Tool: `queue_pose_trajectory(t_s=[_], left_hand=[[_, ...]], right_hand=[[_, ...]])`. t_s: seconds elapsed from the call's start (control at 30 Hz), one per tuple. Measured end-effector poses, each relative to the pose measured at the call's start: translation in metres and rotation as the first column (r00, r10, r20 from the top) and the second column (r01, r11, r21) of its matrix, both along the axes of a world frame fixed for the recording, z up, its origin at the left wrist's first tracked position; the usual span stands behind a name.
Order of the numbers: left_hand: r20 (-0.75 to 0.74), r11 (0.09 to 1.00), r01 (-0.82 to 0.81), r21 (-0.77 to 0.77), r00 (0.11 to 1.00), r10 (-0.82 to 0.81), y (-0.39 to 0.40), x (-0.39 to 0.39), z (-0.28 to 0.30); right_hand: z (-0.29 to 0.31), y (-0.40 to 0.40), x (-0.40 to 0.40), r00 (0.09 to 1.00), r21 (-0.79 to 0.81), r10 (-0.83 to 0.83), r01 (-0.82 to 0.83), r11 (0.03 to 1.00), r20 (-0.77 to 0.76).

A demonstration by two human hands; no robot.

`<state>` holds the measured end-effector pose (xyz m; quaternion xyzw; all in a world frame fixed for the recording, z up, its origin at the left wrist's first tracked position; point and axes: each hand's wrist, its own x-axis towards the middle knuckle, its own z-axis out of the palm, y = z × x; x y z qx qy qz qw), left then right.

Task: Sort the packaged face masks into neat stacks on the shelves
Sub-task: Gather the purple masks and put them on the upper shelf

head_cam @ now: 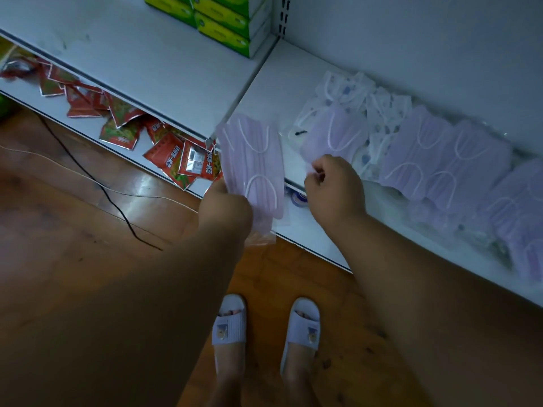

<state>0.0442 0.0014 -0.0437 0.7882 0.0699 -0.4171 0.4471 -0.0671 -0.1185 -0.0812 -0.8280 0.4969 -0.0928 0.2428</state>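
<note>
Left hand (224, 205) grips a lilac mask pack (252, 160) mid-frame — right hand (335, 186) pinches another pack's (332, 136) corner on the shelf (273, 83).

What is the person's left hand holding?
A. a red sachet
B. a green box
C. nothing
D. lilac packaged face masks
D: the left hand grips lilac packaged face masks by their lower edge, lifted in front of the white shelf.

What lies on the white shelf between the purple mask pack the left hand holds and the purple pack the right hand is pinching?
Head view: mostly bare white shelf, plus one small dark object, too small to identify.
</note>
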Motion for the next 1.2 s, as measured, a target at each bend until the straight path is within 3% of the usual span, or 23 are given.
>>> queue_pose_trajectory(t_s=[0.07, 0.13, 0.23, 0.3, 0.37, 0.43, 0.5, 0.57, 0.6, 0.73, 0.87, 1.03, 1.2], left_hand=[[0.005, 1.000, 0.002, 0.004, 1.000, -0.002, 0.001, -0.002, 0.003], [-0.040, 1.000, 0.010, -0.021, 0.999, -0.011, 0.001, -0.005, 0.011], [-0.030, 0.991, 0.133, -0.021, 0.991, -0.134, -0.005, -0.005, 0.024], [-0.047, 0.977, 0.210, 0.019, 0.977, -0.209, -0.005, -0.002, 0.021], [-0.063, 0.986, 0.161, -0.034, 0.985, -0.163, -0.003, -0.001, 0.015], [-0.099, 1.000, -0.005, -0.020, 0.995, 0.003, -0.002, 0.000, 0.013], [-0.153, 0.998, -0.009, -0.069, 0.988, -0.001, 0.000, 0.001, 0.009], [-0.178, 0.994, -0.003, -0.113, 0.984, -0.017, 0.000, 0.001, 0.008], [-0.179, 0.992, 0.010, -0.122, 0.983, -0.032, 0.000, 0.001, 0.009], [-0.210, 0.987, -0.025, -0.161, 0.978, -0.010, -0.004, 0.005, 0.016], [-0.143, 0.993, 0.003, -0.117, 0.989, -0.020, -0.008, 0.005, 0.014], [-0.077, 0.980, 0.151, -0.126, 0.984, -0.161, -0.013, -0.009, 0.023], [-0.147, 0.964, 0.135, -0.229, 0.974, -0.172, -0.020, -0.034, 0.041]], right_hand=[[0.012, 0.010, 0.006, 0.981, 0.159, -0.101, 0.074, 0.985, 0.167], [0.022, 0.026, 0.011, 0.967, 0.265, -0.039, -0.030, 0.964, 0.251], [0.023, 0.051, 0.011, 0.953, 0.364, 0.132, -0.229, 0.903, 0.272], [0.021, 0.057, 0.009, 0.950, 0.327, 0.170, -0.253, 0.910, 0.260], [0.023, 0.052, 0.009, 0.964, 0.256, 0.074, -0.141, 0.956, 0.257], [0.026, 0.044, 0.010, 0.957, 0.315, -0.197, 0.123, 0.941, 0.214], [0.026, 0.034, 0.013, 0.856, 0.604, -0.501, 0.334, 0.724, 0.127], [0.024, 0.024, 0.014, 0.759, 0.851, -0.638, 0.243, 0.466, 0.133], [0.022, 0.021, 0.012, 0.730, 0.883, -0.665, 0.198, 0.426, 0.158], [0.018, 0.011, 0.002, 0.736, 0.864, -0.648, 0.184, 0.468, 0.194], [0.013, 0.006, -0.009, 0.719, 0.856, -0.659, 0.180, 0.484, 0.222], [0.034, 0.008, -0.027, 0.703, 0.887, -0.669, 0.119, 0.446, 0.242], [0.052, 0.003, -0.069, 0.705, 0.887, -0.671, 0.132, 0.443, 0.230]])
